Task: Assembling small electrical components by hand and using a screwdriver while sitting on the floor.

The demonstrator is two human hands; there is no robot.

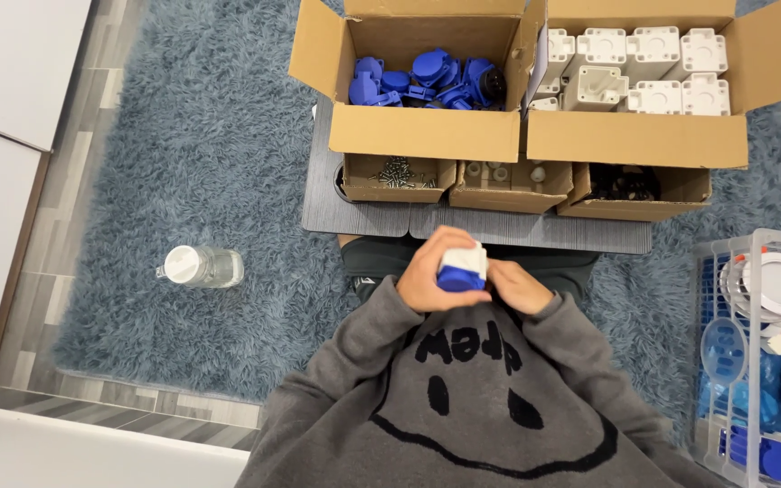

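From the head camera, your left hand (pixel 434 271) wraps its fingers around a white-and-blue socket part (pixel 462 267) held at your chest; your right hand (pixel 519 287) presses closed against its side; cardboard boxes of blue parts (pixel 427 79) and white housings (pixel 644 68) sit ahead on the grey board (pixel 363 217); a plastic bottle (pixel 201 267) lies on the rug (pixel 210 154).

The single head-worn camera looked almost straight down from above the seated person, close over the chest, cardboard boxes (pixel 427 131) toward twelve o'clock.
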